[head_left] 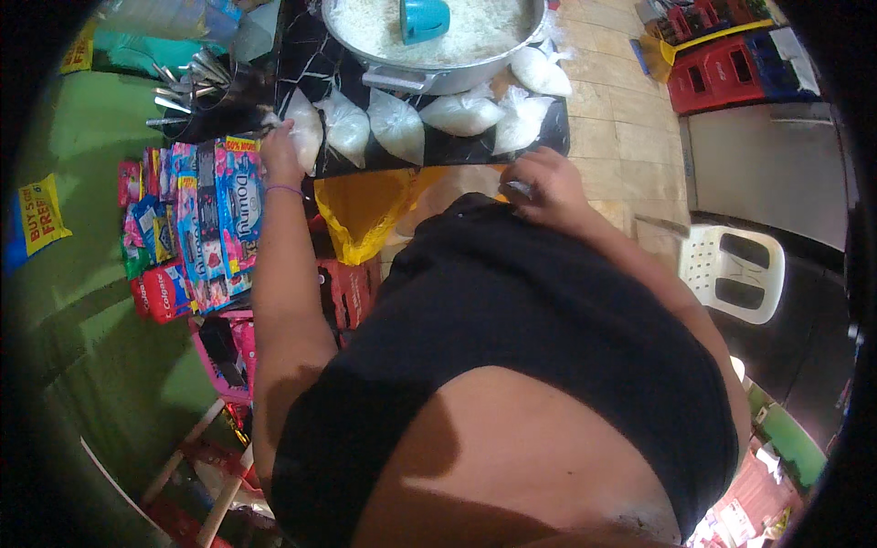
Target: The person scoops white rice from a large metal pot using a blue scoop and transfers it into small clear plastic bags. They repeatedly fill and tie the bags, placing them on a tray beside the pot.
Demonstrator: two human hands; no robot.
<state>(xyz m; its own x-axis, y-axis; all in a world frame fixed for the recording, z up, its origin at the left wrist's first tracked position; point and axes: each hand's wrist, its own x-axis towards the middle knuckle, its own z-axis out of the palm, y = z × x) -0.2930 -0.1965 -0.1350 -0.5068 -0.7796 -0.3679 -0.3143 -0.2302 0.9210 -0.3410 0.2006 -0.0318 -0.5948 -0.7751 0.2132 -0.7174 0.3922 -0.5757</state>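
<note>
My left hand [281, 157] reaches to the table's left end, its fingers closed at the gathered top of a clear plastic bag of white grains [305, 137]. Several similar filled bags, among them a plump bag [396, 126], lie in a row along the front edge of the black marbled table [301, 57]. Past them stands a big round metal pot [438, 80] full of white, rice-like grains, with a teal cup [425, 20] resting in it. Beside the table's front right corner, my right hand [551, 190] is curled around something small and shiny that I cannot make out.
Hanging sachet packs [215, 215] crowd the left side, below a holder with metal utensils [192, 87]. A yellow plastic bag [361, 215] hangs under the table edge. To the right are a white plastic chair [731, 272], red crates [717, 78] and a yellow broom [660, 50].
</note>
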